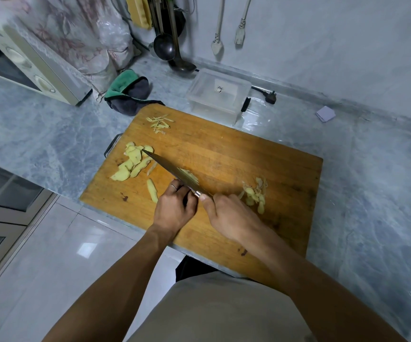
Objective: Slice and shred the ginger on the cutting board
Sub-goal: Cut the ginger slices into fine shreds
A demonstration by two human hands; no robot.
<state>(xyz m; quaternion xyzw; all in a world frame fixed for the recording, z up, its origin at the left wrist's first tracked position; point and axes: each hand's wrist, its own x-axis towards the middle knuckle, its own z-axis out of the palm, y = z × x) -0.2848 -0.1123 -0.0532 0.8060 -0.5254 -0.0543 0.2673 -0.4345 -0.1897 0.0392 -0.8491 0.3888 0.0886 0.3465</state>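
Shredding in hand, by the look of it: right hand curled round the knife handle, thumb laid along the top near the collar; left hand beside the blade's heel, fingers curled down over something small on the cutting board, though what sits under them cannot be told. Best done with left fingertips tucked back and knuckles guiding the flat of the blade, tip kept low toward the board, short even strokes, slices stacked flat so they do not slide. Worth watching: blade very near the left fingers, and thin bits clinging to the steel. Ginger in several lots on the board: pale yellow slices heaped at the left edge, just at the knife tip; one long sliver lying apart beside the left hand; fine shreds at the far left corner; a ragged pile of peel and scraps right of the right hand. Slices look moist, thin and uneven in outline, likely slippery. Board lying askew on the grey marbled bench, near corner overhanging its edge.
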